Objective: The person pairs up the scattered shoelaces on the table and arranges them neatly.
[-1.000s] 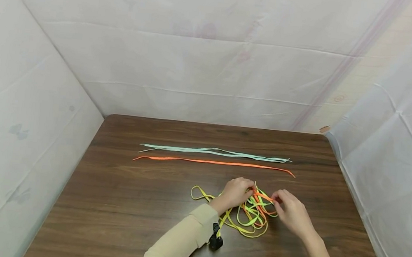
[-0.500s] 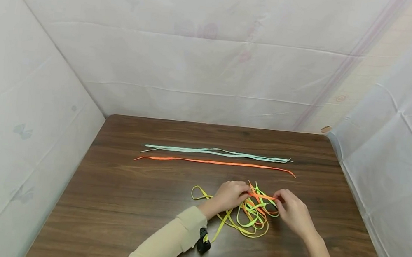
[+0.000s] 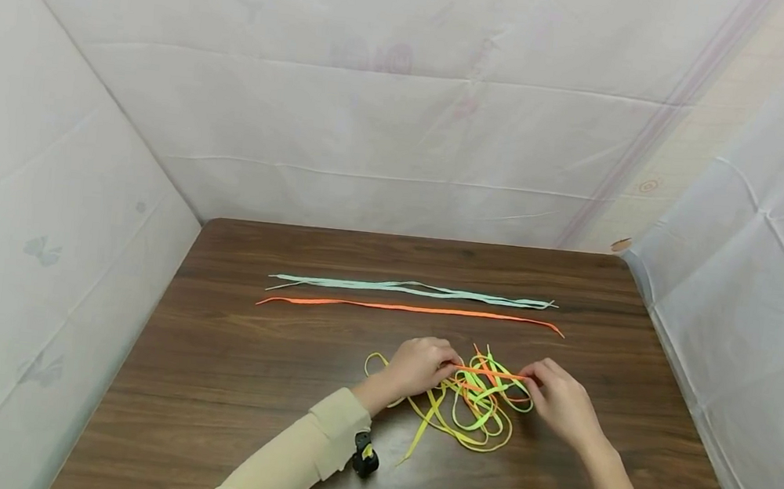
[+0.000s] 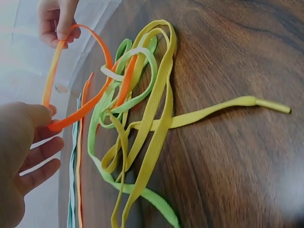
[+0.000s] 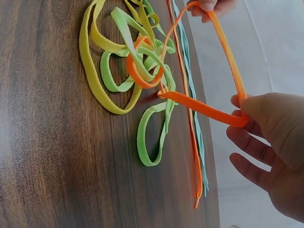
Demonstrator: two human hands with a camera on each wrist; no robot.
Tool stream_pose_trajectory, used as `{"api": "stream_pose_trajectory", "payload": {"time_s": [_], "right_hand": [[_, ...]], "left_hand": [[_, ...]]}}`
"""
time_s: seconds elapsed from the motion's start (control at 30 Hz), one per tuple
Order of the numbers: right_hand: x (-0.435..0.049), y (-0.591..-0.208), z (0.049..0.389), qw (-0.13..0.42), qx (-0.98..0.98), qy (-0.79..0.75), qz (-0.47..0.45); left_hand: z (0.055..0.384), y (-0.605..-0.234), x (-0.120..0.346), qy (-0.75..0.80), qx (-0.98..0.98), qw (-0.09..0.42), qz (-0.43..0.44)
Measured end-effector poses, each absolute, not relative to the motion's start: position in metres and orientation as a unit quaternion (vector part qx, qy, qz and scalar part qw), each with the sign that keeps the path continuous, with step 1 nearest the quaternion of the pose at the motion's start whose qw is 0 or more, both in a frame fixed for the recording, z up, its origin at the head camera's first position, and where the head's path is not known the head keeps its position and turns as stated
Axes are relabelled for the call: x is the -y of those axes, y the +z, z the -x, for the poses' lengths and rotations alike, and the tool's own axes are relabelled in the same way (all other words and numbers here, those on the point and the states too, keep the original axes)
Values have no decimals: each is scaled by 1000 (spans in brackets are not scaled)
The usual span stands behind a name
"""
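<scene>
Both hands pinch one orange shoelace point(image 3: 491, 373), a stretch of it drawn straight between them. My left hand point(image 3: 417, 367) has it between thumb and forefinger, the other fingers loosely bent in the left wrist view. At the right, my right hand point(image 3: 561, 399) grips it the same way, as the right wrist view shows. Beneath lies a loose tangle of a yellow shoelace point(image 4: 161, 85) and a green shoelace point(image 5: 142, 137), with orange loops running through it. The yellow lace's tipped end point(image 4: 273, 105) sticks out of the pile.
Behind the tangle, a single orange shoelace point(image 3: 400, 307) lies stretched straight across the dark wooden table point(image 3: 222, 386). Just beyond it several pale mint shoelaces point(image 3: 360, 285) lie side by side. White sheeting point(image 3: 376, 117) walls in the table's back and sides.
The left hand has moved left, pulling the orange lace taut from the right hand, which has barely shifted. An orange lace end now shows at the top of the tangle.
</scene>
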State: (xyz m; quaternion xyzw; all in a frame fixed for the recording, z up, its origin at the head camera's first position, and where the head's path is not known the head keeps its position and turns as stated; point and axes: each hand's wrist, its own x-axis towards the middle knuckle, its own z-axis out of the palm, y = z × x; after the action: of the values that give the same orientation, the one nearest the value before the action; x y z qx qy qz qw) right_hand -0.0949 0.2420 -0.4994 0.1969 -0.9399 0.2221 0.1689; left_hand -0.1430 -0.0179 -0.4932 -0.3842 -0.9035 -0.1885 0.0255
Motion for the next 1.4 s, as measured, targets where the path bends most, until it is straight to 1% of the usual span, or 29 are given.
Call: {"api": "stream_pose_trajectory", "payload": {"time_s": [0.2,0.8,1.0,1.4], "right_hand": [[-239,-497,97,174,936,221,-212],[-236,-487,102,194,928,217,-233],[-238,-485,103,191,929,214,-233],[-241,-480,107,211,928,204,-229]], "left_hand": [[142,-487,30,-173,913,34,369],[139,-487,76,-170,934,38,311],[137,-489,92,-167,941,46,292],[131,-486,116,-173,946,59,266]]}}
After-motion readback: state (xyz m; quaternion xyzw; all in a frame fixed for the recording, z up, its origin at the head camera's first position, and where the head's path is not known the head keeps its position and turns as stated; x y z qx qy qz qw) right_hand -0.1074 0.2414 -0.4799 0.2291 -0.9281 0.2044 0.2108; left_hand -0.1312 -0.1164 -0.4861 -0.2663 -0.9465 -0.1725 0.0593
